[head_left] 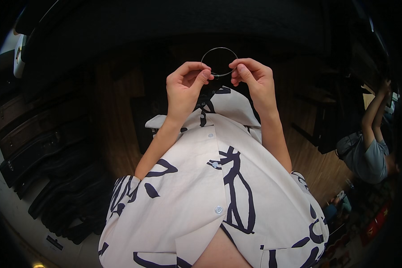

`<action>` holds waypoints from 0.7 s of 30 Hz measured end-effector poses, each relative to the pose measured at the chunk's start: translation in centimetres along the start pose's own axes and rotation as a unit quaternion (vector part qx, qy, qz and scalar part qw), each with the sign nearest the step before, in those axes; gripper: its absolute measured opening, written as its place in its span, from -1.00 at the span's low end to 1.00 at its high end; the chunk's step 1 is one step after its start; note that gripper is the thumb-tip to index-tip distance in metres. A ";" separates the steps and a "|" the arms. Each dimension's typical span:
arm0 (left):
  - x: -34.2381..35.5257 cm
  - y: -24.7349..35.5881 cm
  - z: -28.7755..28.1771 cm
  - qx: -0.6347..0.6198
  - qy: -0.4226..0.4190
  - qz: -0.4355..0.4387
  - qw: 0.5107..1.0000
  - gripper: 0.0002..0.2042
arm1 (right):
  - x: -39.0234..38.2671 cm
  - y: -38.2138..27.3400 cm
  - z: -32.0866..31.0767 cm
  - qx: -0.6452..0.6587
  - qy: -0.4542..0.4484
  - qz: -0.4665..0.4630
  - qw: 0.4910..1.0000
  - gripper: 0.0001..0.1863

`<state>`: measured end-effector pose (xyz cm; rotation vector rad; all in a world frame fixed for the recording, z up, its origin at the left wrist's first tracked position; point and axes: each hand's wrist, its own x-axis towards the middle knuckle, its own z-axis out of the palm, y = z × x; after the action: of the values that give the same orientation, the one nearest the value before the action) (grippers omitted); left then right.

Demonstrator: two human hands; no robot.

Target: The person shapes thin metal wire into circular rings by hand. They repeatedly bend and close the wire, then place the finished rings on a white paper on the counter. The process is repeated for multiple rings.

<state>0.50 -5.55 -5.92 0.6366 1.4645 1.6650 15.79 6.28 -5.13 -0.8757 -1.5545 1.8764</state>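
Observation:
A thin, pale wire ring, which looks like a coiled length of wire or string, is held up in front of my chest. My left hand pinches its lower left side between thumb and fingertips. On the other side, the thumb and fingers of my right hand close at the ring's right edge. A small pale bit shows on the lower part of the loop, between the two hands. Behind the ring everything is dark. Both forearms come up past my white shirt with its dark line pattern.
Brown and black long cases are lined up along the left side. A dark surface spans the far side. Wooden floor shows beside me. At the right, another person in light blue sits near dark furniture.

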 end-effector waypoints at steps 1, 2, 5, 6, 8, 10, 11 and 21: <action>0.0 0.1 0.0 0.007 0.004 0.003 1.000 -0.85 | 0.0 0.0 0.0 0.008 0.001 0.003 1.000 -0.81; 0.0 0.2 0.1 0.010 0.005 0.000 1.000 -0.86 | 0.0 -0.1 -0.1 0.019 0.002 0.007 1.000 -0.81; -0.1 0.3 -0.1 0.020 0.004 -0.011 1.000 -0.87 | 0.1 0.0 -0.2 0.039 0.005 0.014 0.999 -0.81; -0.1 0.2 -0.2 0.025 0.001 -0.016 1.000 -0.87 | 0.2 0.1 -0.2 0.038 0.006 0.013 0.999 -0.82; -0.1 0.2 -0.3 0.036 -0.002 -0.016 0.999 -0.88 | 0.2 0.2 -0.3 0.036 0.008 0.013 0.999 -0.83; -0.1 0.3 -0.3 0.049 -0.002 -0.008 0.999 -0.88 | 0.2 0.3 -0.4 0.032 0.010 0.014 0.999 -0.85; -0.1 0.2 -0.4 0.062 -0.004 0.005 0.998 -0.89 | 0.3 0.4 -0.5 0.030 0.011 0.012 0.999 -0.85; -0.1 1.5 -0.1 0.251 -0.022 0.204 0.946 -0.89 | 0.4 0.7 -0.6 0.006 0.032 0.029 0.999 -0.86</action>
<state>0.14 -5.68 -4.49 1.3252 1.8286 1.5555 16.02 6.82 -5.90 -0.9757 -1.4934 1.8764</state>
